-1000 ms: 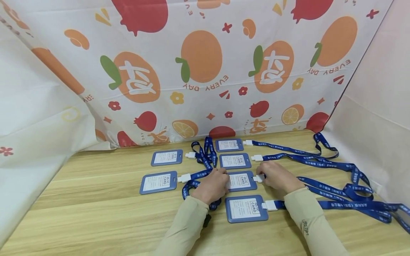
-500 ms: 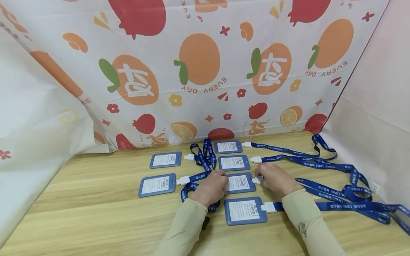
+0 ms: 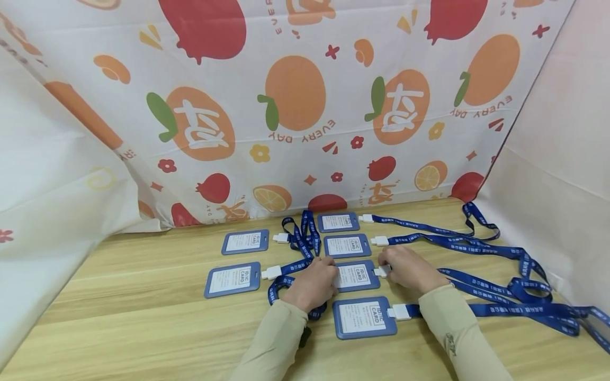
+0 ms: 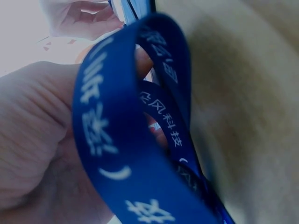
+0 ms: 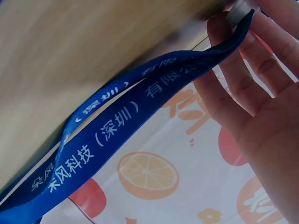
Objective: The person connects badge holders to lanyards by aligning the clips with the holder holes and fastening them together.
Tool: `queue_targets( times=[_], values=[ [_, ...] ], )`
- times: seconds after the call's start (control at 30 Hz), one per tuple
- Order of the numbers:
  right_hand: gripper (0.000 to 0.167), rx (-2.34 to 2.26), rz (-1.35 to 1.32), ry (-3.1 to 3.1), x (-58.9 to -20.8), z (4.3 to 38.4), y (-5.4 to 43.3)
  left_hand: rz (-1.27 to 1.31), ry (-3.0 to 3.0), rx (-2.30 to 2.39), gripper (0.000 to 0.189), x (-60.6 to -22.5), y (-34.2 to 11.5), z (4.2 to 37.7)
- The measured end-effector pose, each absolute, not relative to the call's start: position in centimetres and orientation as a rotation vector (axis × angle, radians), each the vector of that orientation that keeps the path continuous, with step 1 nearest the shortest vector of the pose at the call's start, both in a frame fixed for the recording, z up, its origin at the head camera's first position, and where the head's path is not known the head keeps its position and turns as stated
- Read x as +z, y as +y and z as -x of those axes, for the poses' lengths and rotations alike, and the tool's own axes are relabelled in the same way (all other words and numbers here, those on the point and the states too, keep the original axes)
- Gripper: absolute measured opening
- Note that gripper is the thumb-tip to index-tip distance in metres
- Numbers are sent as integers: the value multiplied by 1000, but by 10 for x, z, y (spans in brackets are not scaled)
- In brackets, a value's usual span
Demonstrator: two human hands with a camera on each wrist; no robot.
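Observation:
Several blue ID card holders with lanyards lie on the wooden table. My left hand (image 3: 312, 284) pinches the left edge of one card holder (image 3: 357, 275), third from the back in the right column. My right hand (image 3: 411, 268) pinches the white clip (image 3: 382, 271) at that holder's right end. Its blue lanyard (image 5: 117, 116) runs away from my fingers in the right wrist view. A looped lanyard (image 4: 107, 116) passes close by my left hand in the left wrist view, hiding part of its fingers.
Nearest me in that column is another card holder (image 3: 365, 317); two more lie behind. Two card holders, one at the front (image 3: 232, 279) and one behind (image 3: 245, 242), form the left column. Long lanyards (image 3: 534, 291) spread rightward. A fruit-print cloth (image 3: 295, 159) hangs behind the table.
The head view has tilted up slightly, so the table sits a little lower in it. Both hands stay at the same card holder and its clip.

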State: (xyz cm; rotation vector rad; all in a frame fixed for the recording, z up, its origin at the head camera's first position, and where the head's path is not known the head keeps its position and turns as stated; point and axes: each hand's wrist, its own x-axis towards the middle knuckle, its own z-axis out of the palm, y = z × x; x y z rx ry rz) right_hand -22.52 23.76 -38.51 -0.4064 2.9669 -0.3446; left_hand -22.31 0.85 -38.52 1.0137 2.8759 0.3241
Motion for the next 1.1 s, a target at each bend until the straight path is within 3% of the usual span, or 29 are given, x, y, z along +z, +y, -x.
queue_targets(
  times=[1.1],
  values=[
    [24,-325,436,2970,-384,224,238,-1023,2866,355,18,-385,7,222]
  ],
)
